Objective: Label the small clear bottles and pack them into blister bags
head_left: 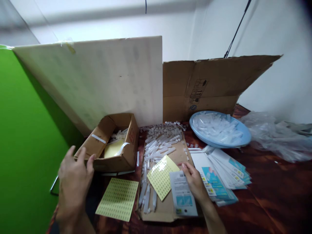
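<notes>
Your left hand [74, 177], open, rests on the brown cardboard box [114, 143] rim lower left; your right hand [193, 180] presses a white printed pouch [182, 193] at lower centre. Likely a sorting step; next calls for lifting that pouch.

Landmark: flat cardboard sheet [168, 198], centre of table [275, 195]. On it: loose tubes [158, 146] at back, sticker sheet [161, 176] in front of them, leaflet [182, 193] at its right front. Left of it: second sticker sheet [118, 199], open carton [117, 143] behind that. Right: fanned packets [223, 175], tray [219, 128] behind them, plastic bag [275, 135] farther right. Upright board [97, 81] and cardboard panel [207, 86] stand behind.
</notes>
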### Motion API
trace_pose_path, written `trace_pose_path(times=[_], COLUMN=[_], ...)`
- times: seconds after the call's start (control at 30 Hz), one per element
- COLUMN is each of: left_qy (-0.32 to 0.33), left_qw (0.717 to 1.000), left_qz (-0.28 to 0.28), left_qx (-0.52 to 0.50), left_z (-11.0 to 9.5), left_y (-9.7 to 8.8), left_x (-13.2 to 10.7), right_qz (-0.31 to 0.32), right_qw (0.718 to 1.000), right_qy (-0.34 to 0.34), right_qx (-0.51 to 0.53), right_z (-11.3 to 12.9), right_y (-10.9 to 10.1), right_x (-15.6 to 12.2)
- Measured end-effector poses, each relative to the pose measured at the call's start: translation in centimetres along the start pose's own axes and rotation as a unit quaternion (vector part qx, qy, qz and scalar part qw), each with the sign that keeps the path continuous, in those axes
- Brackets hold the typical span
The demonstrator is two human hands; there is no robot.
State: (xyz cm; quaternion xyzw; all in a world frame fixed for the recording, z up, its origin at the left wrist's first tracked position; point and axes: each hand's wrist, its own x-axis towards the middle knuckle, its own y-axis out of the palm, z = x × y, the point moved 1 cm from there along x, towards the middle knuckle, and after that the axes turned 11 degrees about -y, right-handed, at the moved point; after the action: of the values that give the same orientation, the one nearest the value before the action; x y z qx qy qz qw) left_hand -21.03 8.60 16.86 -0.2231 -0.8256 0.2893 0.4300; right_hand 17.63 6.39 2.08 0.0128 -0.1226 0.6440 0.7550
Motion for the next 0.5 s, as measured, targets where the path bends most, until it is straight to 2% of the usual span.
trace_pose_path(times=[0.03,0.1,0.13,0.17,0.23,0.27,0.33,0.37,0.43,0.5], left_qy=[0.014,0.027,0.049,0.076,0.131,0.136,0.148,0.145,0.128,0.092], left_qw=[1.000,0.997,0.988,0.967,0.904,0.884,0.863,0.860,0.855,0.848], left_qz=[-0.020,-0.010,0.052,0.139,0.300,0.342,0.372,0.372,0.365,0.360], left_qx=[0.003,-0.073,-0.137,-0.199,-0.274,-0.289,-0.308,-0.317,-0.345,-0.379], left_z=[-0.5,-2.5,-3.9,-5.5,-8.4,-9.6,-11.1,-11.5,-11.7,-11.4], left_y=[-0.1,-0.1,0.2,0.7,1.9,2.5,3.6,4.1,4.7,5.0], left_x=[-1.4,-5.1,-7.2,-9.5,-13.8,-15.4,-17.6,-18.1,-18.1,-17.6], right_qz=[-0.015,-0.052,-0.069,-0.086,-0.107,-0.106,-0.079,-0.046,0.008,0.016], right_qw=[1.000,0.998,0.997,0.996,0.994,0.994,0.990,0.984,0.964,0.958], right_qy=[-0.002,-0.005,-0.005,-0.002,0.005,0.006,-0.004,-0.013,-0.037,-0.058], right_qx=[-0.005,-0.022,-0.029,-0.029,-0.005,0.024,0.113,0.172,0.263,0.282], right_z=[0.0,0.4,0.7,1.2,2.6,3.4,5.3,6.1,7.3,7.6], right_y=[0.1,0.5,0.8,1.2,2.1,2.6,3.6,4.0,4.6,4.6], right_x=[0.1,0.5,0.7,0.8,0.6,0.3,-0.7,-1.3,-2.5,-3.0])
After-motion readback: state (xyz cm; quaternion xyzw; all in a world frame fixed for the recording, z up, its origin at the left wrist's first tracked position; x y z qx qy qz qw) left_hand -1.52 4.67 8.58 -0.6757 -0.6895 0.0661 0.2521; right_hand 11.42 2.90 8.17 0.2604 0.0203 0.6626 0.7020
